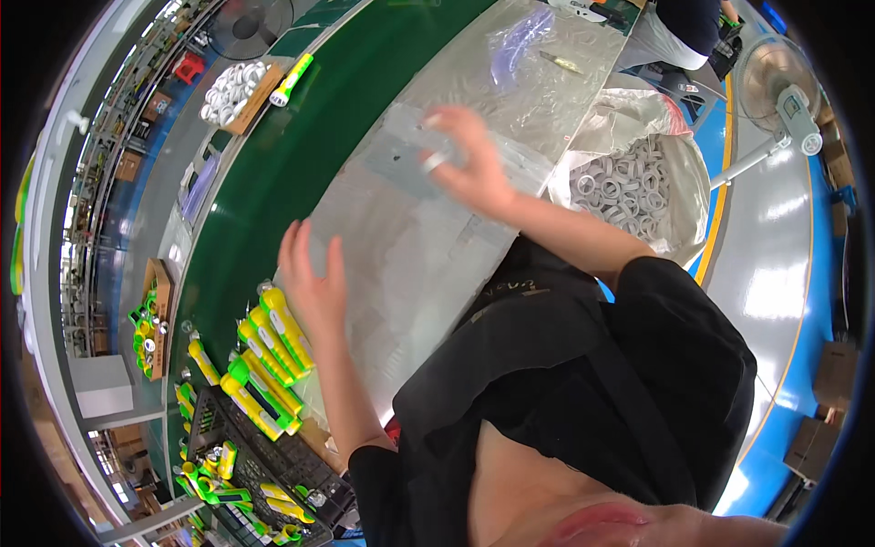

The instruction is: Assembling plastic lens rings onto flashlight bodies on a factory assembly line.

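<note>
My left hand [312,278] is over the left edge of the worktable [392,273], fingers apart and nothing in them. Close beside it lies a row of yellow and green flashlights [264,351]. My right hand [472,167] hovers above the table's middle, slightly blurred, thumb and fingers spread. A small white band [435,162] shows at its thumb; whether it is tape or a loose ring I cannot tell. A clear plastic sheet covers the tabletop under both hands.
A large white sack [688,182] of grey-white rings [624,191] stands right of the table. Beyond the green conveyor belt [301,137] is a box of white rings [239,96]. A black crate [260,456] holds flashlights. A fan [784,100] and another person [679,32] are at upper right.
</note>
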A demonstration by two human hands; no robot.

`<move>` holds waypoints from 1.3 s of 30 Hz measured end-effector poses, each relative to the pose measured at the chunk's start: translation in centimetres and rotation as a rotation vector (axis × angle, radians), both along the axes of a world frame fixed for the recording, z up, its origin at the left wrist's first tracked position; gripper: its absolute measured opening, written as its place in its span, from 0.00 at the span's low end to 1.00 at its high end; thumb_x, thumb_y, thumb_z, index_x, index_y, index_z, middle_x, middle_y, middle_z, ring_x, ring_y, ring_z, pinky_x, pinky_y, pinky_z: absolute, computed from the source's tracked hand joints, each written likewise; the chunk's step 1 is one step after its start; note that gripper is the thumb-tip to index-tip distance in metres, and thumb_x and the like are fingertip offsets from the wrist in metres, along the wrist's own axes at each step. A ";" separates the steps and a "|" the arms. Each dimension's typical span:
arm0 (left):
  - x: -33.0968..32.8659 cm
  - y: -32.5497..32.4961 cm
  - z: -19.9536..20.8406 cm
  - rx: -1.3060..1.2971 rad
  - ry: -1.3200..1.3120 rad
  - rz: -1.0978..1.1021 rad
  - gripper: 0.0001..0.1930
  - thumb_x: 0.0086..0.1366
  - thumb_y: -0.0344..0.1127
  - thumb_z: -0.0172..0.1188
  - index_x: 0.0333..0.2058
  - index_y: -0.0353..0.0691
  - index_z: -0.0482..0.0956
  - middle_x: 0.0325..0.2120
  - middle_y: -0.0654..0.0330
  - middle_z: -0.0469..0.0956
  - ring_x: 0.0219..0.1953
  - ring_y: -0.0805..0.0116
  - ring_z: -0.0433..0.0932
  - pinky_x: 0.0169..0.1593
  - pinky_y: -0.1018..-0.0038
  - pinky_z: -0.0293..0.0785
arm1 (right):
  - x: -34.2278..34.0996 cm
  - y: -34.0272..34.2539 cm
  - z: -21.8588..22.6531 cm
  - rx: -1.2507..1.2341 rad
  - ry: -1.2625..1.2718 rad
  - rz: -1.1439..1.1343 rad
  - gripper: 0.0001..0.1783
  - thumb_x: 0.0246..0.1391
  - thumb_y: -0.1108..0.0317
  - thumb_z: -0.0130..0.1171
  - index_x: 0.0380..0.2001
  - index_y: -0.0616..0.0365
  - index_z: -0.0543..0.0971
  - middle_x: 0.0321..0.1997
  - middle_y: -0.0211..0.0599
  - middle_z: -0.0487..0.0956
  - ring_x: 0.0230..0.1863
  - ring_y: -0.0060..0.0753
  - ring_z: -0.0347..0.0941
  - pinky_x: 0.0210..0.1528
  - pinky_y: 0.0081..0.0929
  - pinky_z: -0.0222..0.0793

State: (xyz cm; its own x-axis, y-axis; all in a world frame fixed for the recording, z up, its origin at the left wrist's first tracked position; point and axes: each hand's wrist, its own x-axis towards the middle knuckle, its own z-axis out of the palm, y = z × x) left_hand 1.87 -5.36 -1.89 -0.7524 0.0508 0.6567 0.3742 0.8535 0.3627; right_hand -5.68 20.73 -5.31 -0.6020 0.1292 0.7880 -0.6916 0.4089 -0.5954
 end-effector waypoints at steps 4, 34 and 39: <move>-6.5 10.1 -0.4 0.177 -0.122 -0.396 0.22 0.59 0.34 0.67 0.51 0.37 0.74 0.52 0.49 0.73 0.54 0.51 0.72 0.56 0.63 0.69 | -3.8 15.4 -2.4 -0.162 -0.334 -0.594 0.33 0.47 0.63 0.68 0.54 0.66 0.70 0.56 0.54 0.71 0.59 0.50 0.67 0.59 0.38 0.64; -24.6 26.2 -3.3 -0.137 -0.062 -0.750 0.18 0.54 0.29 0.63 0.46 0.40 0.79 0.45 0.58 0.77 0.47 0.57 0.76 0.51 0.64 0.70 | -20.2 23.9 -1.5 0.828 -0.304 -0.372 0.19 0.48 0.72 0.58 0.46 0.47 0.80 0.50 0.30 0.76 0.53 0.38 0.71 0.53 0.35 0.71; -25.5 25.4 -2.7 -0.261 -0.154 -0.762 0.30 0.48 0.32 0.64 0.54 0.39 0.72 0.55 0.56 0.71 0.55 0.57 0.71 0.57 0.61 0.64 | -23.1 24.0 0.7 0.867 -0.430 -0.249 0.18 0.46 0.75 0.57 0.44 0.49 0.78 0.47 0.27 0.77 0.47 0.39 0.75 0.46 0.37 0.74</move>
